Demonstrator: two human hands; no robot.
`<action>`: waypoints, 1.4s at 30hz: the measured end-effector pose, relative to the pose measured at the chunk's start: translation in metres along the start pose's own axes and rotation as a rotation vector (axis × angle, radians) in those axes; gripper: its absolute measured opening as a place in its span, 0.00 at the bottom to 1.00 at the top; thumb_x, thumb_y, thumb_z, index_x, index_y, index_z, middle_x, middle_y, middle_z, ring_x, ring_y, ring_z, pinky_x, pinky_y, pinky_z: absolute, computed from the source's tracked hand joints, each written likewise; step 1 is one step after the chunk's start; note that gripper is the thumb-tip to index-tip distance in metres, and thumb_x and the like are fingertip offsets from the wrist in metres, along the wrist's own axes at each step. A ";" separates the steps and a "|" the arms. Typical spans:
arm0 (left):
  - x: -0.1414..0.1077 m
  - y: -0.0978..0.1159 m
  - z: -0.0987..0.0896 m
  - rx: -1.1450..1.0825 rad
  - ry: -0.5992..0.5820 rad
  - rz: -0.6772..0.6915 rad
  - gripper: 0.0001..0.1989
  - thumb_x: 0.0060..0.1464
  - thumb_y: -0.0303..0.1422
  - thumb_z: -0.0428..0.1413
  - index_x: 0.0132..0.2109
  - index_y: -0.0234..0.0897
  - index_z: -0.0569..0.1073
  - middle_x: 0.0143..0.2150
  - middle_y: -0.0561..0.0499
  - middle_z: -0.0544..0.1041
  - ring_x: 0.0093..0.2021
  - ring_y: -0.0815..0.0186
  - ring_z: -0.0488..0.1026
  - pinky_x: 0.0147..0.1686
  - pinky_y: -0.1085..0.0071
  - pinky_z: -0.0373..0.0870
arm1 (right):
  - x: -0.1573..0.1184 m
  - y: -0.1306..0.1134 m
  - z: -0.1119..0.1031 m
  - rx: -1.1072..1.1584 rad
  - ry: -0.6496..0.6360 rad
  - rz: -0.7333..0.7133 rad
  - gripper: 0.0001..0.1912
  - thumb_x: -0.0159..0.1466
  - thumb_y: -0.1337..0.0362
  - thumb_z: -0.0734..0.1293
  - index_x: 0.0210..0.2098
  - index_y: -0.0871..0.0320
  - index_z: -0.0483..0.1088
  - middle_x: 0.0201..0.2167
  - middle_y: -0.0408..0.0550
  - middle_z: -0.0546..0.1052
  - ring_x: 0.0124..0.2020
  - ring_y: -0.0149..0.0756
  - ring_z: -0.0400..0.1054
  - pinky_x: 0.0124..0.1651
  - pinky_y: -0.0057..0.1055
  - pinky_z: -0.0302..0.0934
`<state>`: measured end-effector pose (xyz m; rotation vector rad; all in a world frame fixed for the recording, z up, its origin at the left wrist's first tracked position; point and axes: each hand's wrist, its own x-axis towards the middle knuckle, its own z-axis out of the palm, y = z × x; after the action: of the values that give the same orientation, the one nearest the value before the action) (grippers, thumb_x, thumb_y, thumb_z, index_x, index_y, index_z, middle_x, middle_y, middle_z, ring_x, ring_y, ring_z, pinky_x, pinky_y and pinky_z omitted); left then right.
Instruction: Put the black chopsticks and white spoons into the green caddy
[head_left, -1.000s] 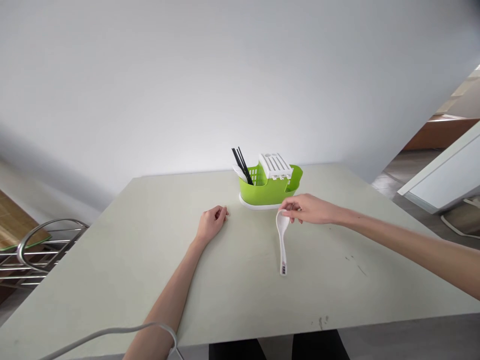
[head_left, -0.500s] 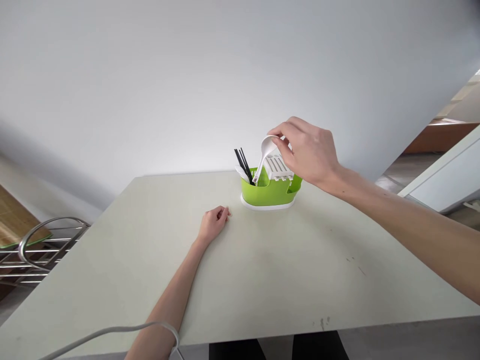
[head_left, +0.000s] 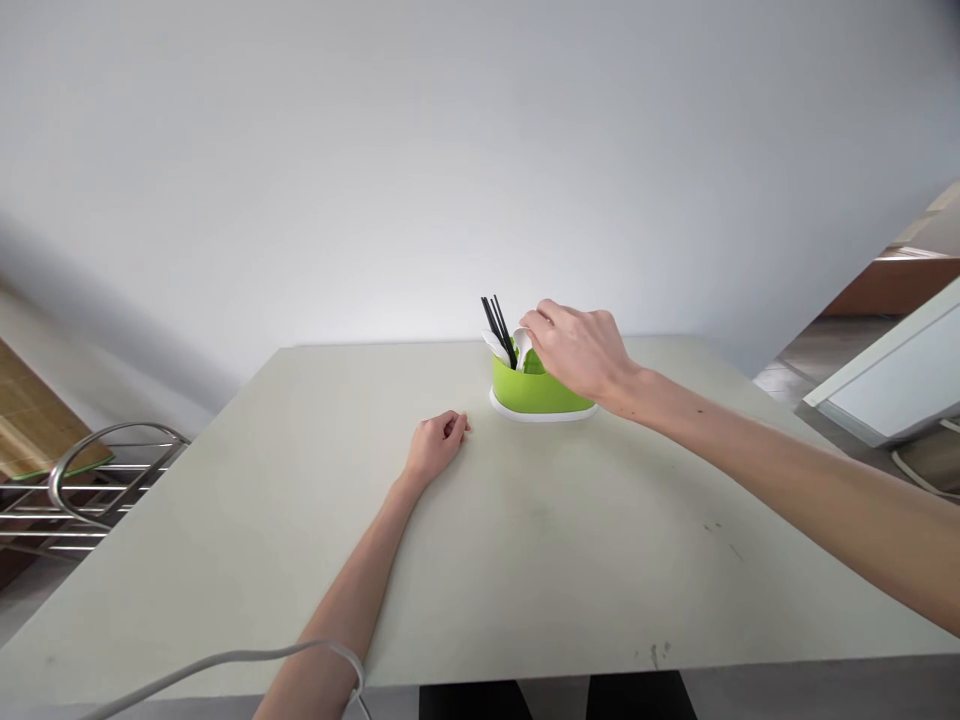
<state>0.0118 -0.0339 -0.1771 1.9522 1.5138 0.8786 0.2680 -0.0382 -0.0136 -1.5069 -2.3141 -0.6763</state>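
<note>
My right hand (head_left: 577, 345) is over the green cutlery holder (head_left: 517, 388), its fingers pinched on the bowl end of a white spoon (head_left: 522, 346). The spoon's handle points down inside the holder; its lower tip is hidden by the green wall. Several black chopsticks (head_left: 499, 328) lean in the holder's left part, beside another white spoon (head_left: 494, 346). My hand covers the right part of the holder. To the left of the holder, my left hand (head_left: 437, 446) rests on the table with its fingers curled in and nothing visible in them.
The pale table (head_left: 525, 560) meets a plain wall (head_left: 450, 180) behind the holder. A grey cable (head_left: 247, 657) crosses my left forearm. At the left stands a metal rack (head_left: 90, 490) with a wooden board (head_left: 37, 420). White furniture (head_left: 892, 370) is beyond the right side.
My right hand has moved down and the spoon has gone lower into the holder, handle first. The left hand has stayed resting on the table. The view has shifted slightly.
</note>
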 end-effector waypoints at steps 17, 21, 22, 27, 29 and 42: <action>-0.001 0.003 0.000 0.013 0.004 0.008 0.22 0.68 0.47 0.47 0.34 0.41 0.78 0.28 0.52 0.80 0.29 0.64 0.73 0.35 0.68 0.66 | -0.007 -0.010 0.012 0.132 -0.163 -0.020 0.17 0.76 0.60 0.58 0.55 0.58 0.74 0.48 0.55 0.81 0.37 0.43 0.74 0.29 0.34 0.45; -0.002 0.003 0.000 0.011 0.008 0.007 0.22 0.68 0.48 0.47 0.34 0.41 0.78 0.28 0.51 0.80 0.29 0.64 0.73 0.35 0.68 0.66 | -0.022 -0.002 0.009 0.262 -0.136 -0.016 0.17 0.74 0.61 0.59 0.59 0.57 0.70 0.48 0.53 0.81 0.35 0.41 0.74 0.30 0.33 0.52; -0.002 0.003 0.000 0.012 0.008 0.006 0.22 0.68 0.48 0.47 0.34 0.41 0.78 0.28 0.51 0.80 0.29 0.64 0.73 0.35 0.68 0.66 | -0.028 0.001 0.008 0.295 -0.109 -0.030 0.17 0.75 0.62 0.58 0.59 0.57 0.70 0.49 0.52 0.81 0.36 0.40 0.75 0.30 0.33 0.54; -0.002 0.003 0.000 0.024 0.006 0.005 0.22 0.68 0.47 0.47 0.34 0.41 0.78 0.28 0.52 0.80 0.28 0.64 0.72 0.35 0.68 0.66 | -0.054 0.026 0.009 0.353 0.114 -0.070 0.16 0.75 0.63 0.57 0.57 0.56 0.71 0.53 0.56 0.77 0.47 0.44 0.75 0.48 0.38 0.66; -0.002 0.003 0.000 0.032 0.003 0.010 0.22 0.68 0.47 0.47 0.34 0.41 0.78 0.28 0.52 0.80 0.28 0.64 0.72 0.36 0.68 0.66 | -0.060 0.036 0.014 0.338 0.172 -0.048 0.18 0.74 0.61 0.59 0.60 0.57 0.69 0.58 0.59 0.74 0.55 0.49 0.72 0.57 0.42 0.65; -0.001 0.005 -0.002 0.067 0.000 0.014 0.22 0.68 0.48 0.47 0.34 0.41 0.77 0.28 0.53 0.79 0.27 0.65 0.71 0.35 0.69 0.66 | -0.062 0.031 0.054 0.238 0.083 -0.040 0.33 0.77 0.56 0.55 0.77 0.63 0.49 0.74 0.65 0.60 0.76 0.55 0.51 0.74 0.57 0.49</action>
<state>0.0131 -0.0364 -0.1722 2.0123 1.5502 0.8440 0.3218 -0.0469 -0.0820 -1.3051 -2.2747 -0.4451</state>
